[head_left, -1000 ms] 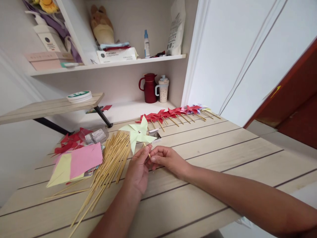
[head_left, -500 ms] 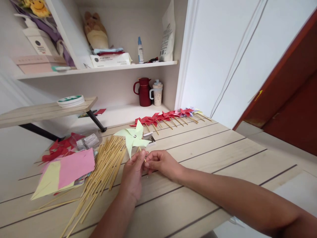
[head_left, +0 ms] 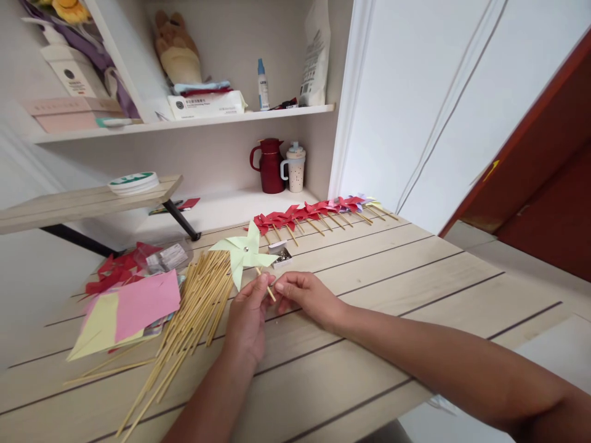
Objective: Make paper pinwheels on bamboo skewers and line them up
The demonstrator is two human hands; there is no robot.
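Near the centre of the frame, the left hand (head_left: 249, 320) and the right hand (head_left: 305, 295) meet on the short wooden stick (head_left: 266, 287) of a pale green paper pinwheel (head_left: 244, 253), fingertips of both pinched shut on it just below the sails. The pinwheel sits above the hands, over the light wooden table (head_left: 415, 277); its stick runs on a slant from upper left down to lower right, its sails face up toward the camera, and the small pin head shows at the middle. A judgement only: the grip lies low on a thin stick, so twisting it could snap it or work the pin loose, and pressing the sails would crease them. A loose bundle of bamboo sticks (head_left: 194, 320) lies just left of the hands, coloured paper sheets (head_left: 133, 307) farther left, and a row of red pinwheels (head_left: 314, 212) behind.
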